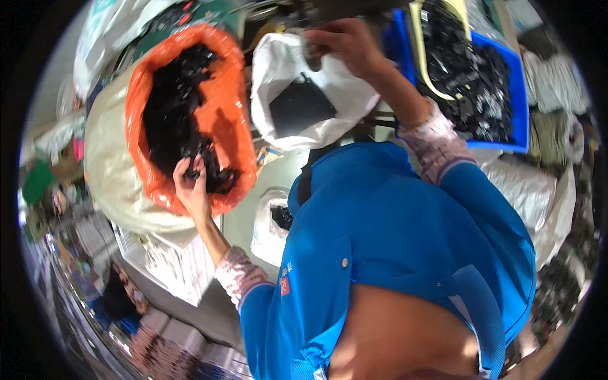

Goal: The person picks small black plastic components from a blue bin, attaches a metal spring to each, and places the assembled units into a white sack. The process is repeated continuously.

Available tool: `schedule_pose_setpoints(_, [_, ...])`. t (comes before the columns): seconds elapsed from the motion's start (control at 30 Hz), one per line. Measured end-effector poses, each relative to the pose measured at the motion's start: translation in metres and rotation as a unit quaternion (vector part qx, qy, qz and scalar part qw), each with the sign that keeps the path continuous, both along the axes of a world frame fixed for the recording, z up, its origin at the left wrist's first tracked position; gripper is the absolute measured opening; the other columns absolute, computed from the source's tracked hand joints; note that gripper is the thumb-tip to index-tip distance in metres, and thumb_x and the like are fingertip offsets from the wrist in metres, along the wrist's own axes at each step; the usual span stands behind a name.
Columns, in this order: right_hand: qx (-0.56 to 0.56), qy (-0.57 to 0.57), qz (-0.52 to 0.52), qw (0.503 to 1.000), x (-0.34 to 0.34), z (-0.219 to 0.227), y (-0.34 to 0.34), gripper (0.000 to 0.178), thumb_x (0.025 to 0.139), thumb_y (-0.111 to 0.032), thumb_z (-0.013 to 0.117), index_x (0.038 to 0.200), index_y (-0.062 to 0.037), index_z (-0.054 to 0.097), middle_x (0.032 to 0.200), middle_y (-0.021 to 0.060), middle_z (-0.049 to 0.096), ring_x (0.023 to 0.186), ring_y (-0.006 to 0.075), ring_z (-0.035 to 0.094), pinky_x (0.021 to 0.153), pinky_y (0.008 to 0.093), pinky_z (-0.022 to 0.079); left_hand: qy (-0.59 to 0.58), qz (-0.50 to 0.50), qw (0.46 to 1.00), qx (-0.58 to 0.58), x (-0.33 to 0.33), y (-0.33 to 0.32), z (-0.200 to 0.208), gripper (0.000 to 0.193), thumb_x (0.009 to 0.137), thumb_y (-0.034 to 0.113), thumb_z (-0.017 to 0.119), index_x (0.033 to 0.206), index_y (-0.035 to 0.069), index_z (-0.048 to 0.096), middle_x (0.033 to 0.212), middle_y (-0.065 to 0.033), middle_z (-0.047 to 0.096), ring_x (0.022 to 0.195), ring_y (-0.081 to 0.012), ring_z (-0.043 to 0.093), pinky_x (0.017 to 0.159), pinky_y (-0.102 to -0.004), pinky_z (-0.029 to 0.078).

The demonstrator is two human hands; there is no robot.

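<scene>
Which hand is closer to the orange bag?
Left: the left hand is at the mouth of the orange bag. The right hand is farther off, over the white bag.

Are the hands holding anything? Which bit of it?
The left hand seems to pinch a black piece, which part is unclear. Whether the right hand holds anything is too blurred to tell.

Two hands (pixel 191 185) (pixel 347 45), one orange bag (pixel 229 130)

Pale floor (pixel 240 218) between eight and nine o'clock
A small white bag (pixel 265 237) holding black pieces (pixel 282 217) rests on it.
</scene>
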State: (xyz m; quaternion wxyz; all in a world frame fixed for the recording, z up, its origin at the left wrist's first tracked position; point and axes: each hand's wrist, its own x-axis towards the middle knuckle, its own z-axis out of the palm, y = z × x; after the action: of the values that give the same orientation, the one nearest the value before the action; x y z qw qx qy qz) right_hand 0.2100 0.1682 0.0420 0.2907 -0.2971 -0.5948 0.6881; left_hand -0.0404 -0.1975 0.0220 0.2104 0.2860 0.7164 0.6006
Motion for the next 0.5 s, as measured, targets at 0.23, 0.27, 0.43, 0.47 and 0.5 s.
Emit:
schedule_pose_setpoints(0.23, [0.106, 0.042, -0.094, 0.989, -0.017, -0.011, -0.022, 0.016, 0.084, -0.018, 0.07, 0.088, -0.0025, 0.073, 0.077, 0.0093, 0.069, 0.064, 0.0198, 0.065, 0.058, 0.0334, 0.052, -0.345, 0.035, 0.915, 0.207, 0.055, 0.032, -0.006, 0.078, 0.092, 0.055, 0.053, 0.124, -0.016, 0.05, 0.135, -0.0255, 0.05, 0.125, -0.0364, 0.051, 0.11, -0.0399, 0.043])
schedule_pose_setpoints(0.27, [0.231, 0.01, -0.146, 0.962, -0.018, -0.014, -0.027, 0.014, 0.084, -0.018, 0.069, 0.085, -0.0045, 0.073, 0.074, 0.0094, 0.068, 0.064, 0.0217, 0.065, 0.057, 0.0355, 0.051, -0.414, 0.023, 0.874, 0.252, 0.063, 0.042, -0.006, 0.076, 0.094, 0.049, 0.055, 0.126, -0.019, 0.046, 0.139, -0.0271, 0.046, 0.13, -0.0367, 0.047, 0.11, -0.0378, 0.043])
schedule_pose_setpoints(0.43, [0.392, -0.089, -0.05, 0.914, 0.042, -0.039, -0.046, 0.021, 0.093, -0.025, 0.06, 0.101, -0.0098, 0.07, 0.079, 0.0106, 0.063, 0.072, 0.0303, 0.062, 0.065, 0.0399, 0.05, -0.567, -0.039, 0.765, 0.304, 0.107, 0.09, -0.016, 0.057, 0.095, 0.028, 0.06, 0.126, -0.018, 0.047, 0.141, -0.026, 0.044, 0.13, -0.0355, 0.046, 0.101, -0.0345, 0.051])
schedule_pose_setpoints(0.47, [0.398, -0.103, -0.023, 0.911, 0.071, -0.034, -0.063, 0.019, 0.091, -0.023, 0.062, 0.104, -0.0121, 0.07, 0.084, 0.0095, 0.064, 0.073, 0.0291, 0.063, 0.064, 0.0393, 0.051, -0.534, 0.027, 0.801, 0.271, 0.11, 0.092, -0.029, 0.052, 0.095, 0.024, 0.06, 0.127, -0.015, 0.048, 0.142, -0.0236, 0.045, 0.128, -0.0353, 0.049, 0.097, -0.0334, 0.054])
schedule_pose_setpoints(0.5, [0.421, -0.086, -0.022, 0.903, 0.103, -0.029, -0.078, 0.02, 0.086, -0.018, 0.068, 0.105, -0.0119, 0.07, 0.088, 0.0093, 0.066, 0.076, 0.0281, 0.065, 0.063, 0.0371, 0.053, -0.532, -0.018, 0.802, 0.271, 0.116, 0.088, -0.039, 0.044, 0.095, 0.015, 0.06, 0.129, -0.011, 0.048, 0.139, -0.0182, 0.05, 0.119, -0.0325, 0.057, 0.092, -0.0297, 0.057])
